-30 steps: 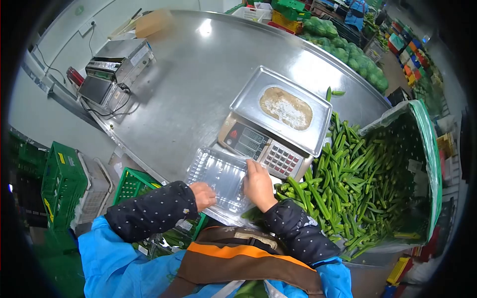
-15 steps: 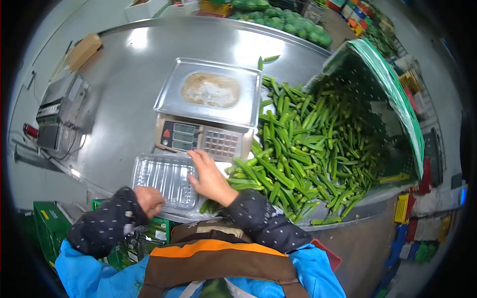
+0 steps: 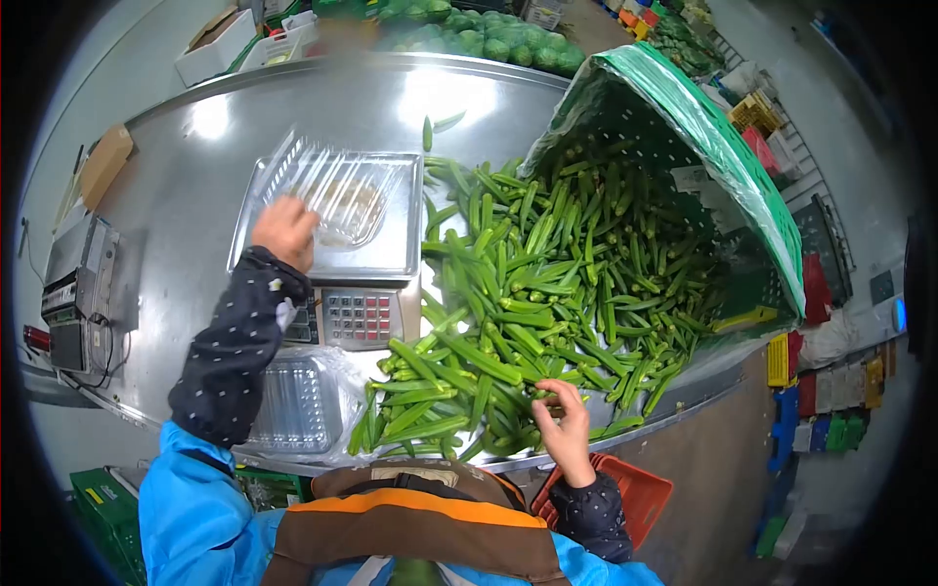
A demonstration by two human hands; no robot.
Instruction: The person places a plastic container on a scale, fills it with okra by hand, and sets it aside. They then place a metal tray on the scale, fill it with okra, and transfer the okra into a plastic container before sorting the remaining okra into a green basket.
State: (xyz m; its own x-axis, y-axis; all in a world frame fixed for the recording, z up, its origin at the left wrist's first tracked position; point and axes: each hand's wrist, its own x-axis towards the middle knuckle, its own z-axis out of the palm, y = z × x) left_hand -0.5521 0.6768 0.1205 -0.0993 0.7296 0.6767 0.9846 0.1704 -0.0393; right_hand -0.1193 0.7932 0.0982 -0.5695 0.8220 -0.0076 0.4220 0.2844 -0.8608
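Steel table [image 3: 186, 186], near edge: your right hand [image 3: 569, 430] closes its fingertips on an okra pod [image 3: 525, 394] at the front of the okra pile [image 3: 532, 273]. Farther out, your left hand [image 3: 285, 232] pinches a clear tray [image 3: 342, 186] by its rim, over the scale pan [image 3: 391, 256].

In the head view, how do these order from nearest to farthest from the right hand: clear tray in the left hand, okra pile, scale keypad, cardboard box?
1. okra pile, touched by the right hand.
2. scale keypad, to its left.
3. clear tray, over the scale pan.
4. cardboard box, far left.
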